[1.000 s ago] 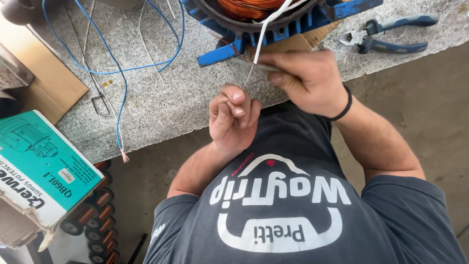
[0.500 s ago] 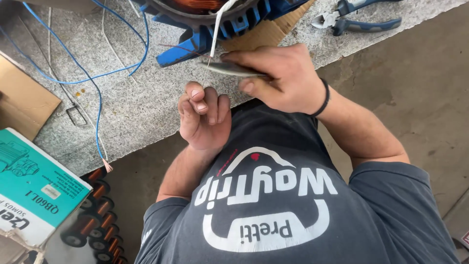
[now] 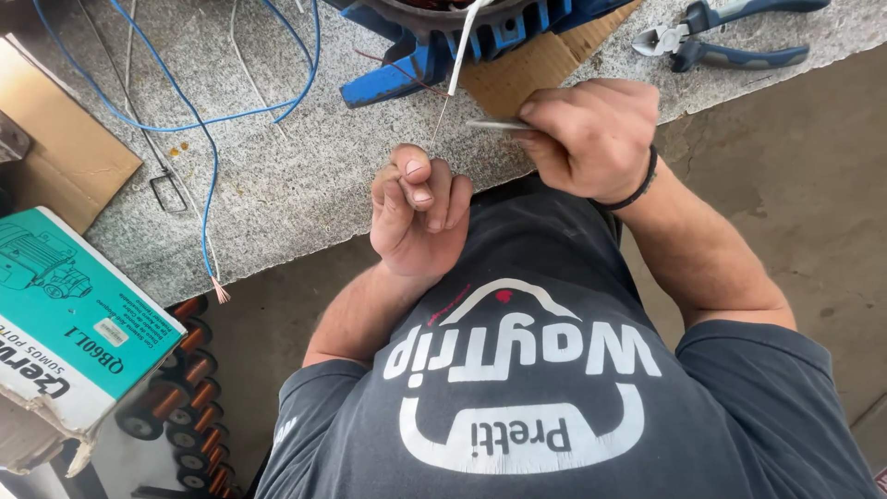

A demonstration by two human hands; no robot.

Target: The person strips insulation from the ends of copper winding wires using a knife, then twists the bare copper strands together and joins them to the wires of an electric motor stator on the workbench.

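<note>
over the stone bench, left hand (image 3: 418, 214) pinches a thin wire (image 3: 440, 118), right hand (image 3: 591, 137) grips a metal blade (image 3: 494, 123)

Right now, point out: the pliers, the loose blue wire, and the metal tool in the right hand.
pliers (image 3: 730, 37), head view, on the blue handles near the pivot.
blue wire (image 3: 211, 199), head view, on its lower run.
metal tool (image 3: 494, 123), head view, on the bare shaft beside the right hand (image 3: 591, 139).
</note>
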